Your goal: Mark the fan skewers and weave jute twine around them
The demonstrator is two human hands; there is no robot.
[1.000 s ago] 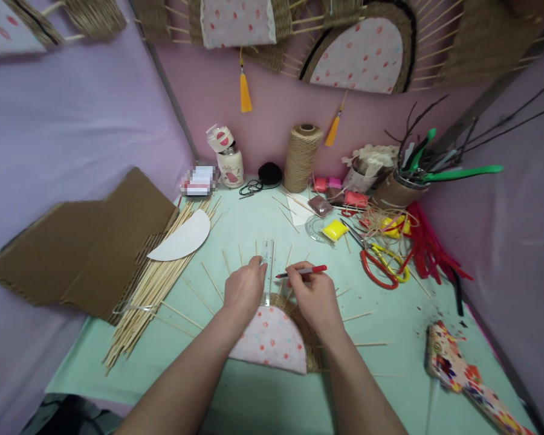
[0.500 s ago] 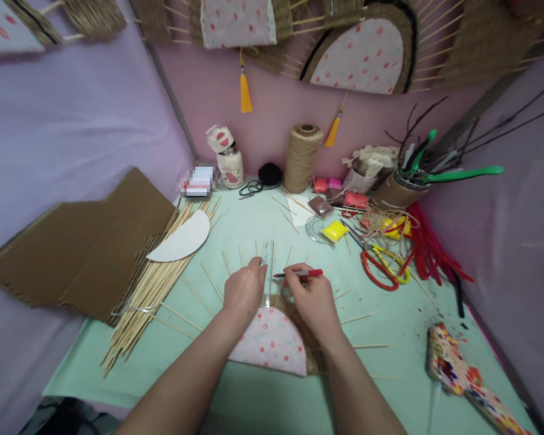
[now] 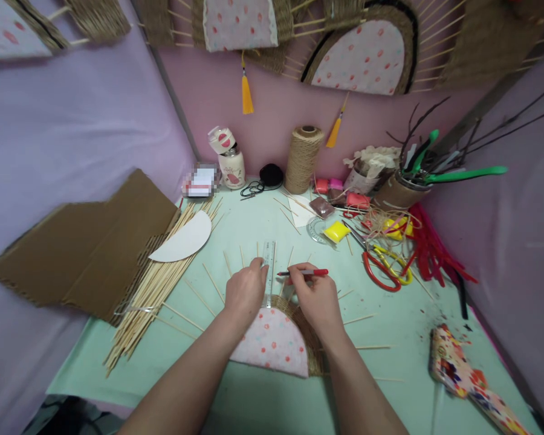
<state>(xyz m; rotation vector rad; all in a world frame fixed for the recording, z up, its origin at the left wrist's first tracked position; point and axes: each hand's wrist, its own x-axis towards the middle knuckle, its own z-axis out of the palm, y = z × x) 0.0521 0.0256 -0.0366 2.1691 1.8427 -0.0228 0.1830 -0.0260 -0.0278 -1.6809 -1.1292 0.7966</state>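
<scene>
In front of me lies a half-round piece of spotted pink fabric (image 3: 276, 344) with a twine-wrapped border (image 3: 312, 344). Thin wooden sticks (image 3: 214, 283) fan out from its curved edge. My left hand (image 3: 245, 287) is closed on a clear ruler (image 3: 269, 266), which stands lengthwise along a stick near the top of the arc. My right hand (image 3: 316, 297) grips a red-capped marker (image 3: 315, 272) with its dark tip pointing left, a little apart from the ruler. The left part of the half-round piece is hidden behind my left forearm.
At left lie a bundle of sticks (image 3: 163, 290), a white card half-circle (image 3: 185, 237) and cardboard (image 3: 86, 235). A twine spool (image 3: 303, 160) stands at the back. Scissors (image 3: 381, 272) and red strips (image 3: 435, 254) are at right; a patterned glue gun (image 3: 453, 359) sits near the right edge.
My right hand has shifted slightly to the right with the marker, so its tip is farther from the ruler. My left hand keeps hold of the ruler. The view has moved slightly.
</scene>
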